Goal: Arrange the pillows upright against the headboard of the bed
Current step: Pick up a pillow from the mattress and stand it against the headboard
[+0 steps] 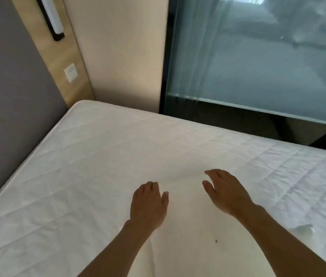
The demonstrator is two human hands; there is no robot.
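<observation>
A white pillow (198, 236) lies flat on the bed (90, 156) right in front of me, smoother than the quilted cover around it. Its far edge runs just beyond my fingertips, and a corner with a small tag (311, 229) shows at the right. My left hand (148, 204) rests palm down on the pillow's left part with the fingers bent downward. My right hand (226, 193) is laid over the far edge, fingers spread, holding nothing. The grey padded headboard (8, 100) stands along the bed's left side, about an arm's length from the pillow.
A wooden panel with a white wall switch (70, 72) and a long wall lamp (52, 17) stands beside the headboard. Behind the bed are a beige wall (126, 56) and a dark-framed frosted glass partition (258, 62), with a narrow floor gap below it.
</observation>
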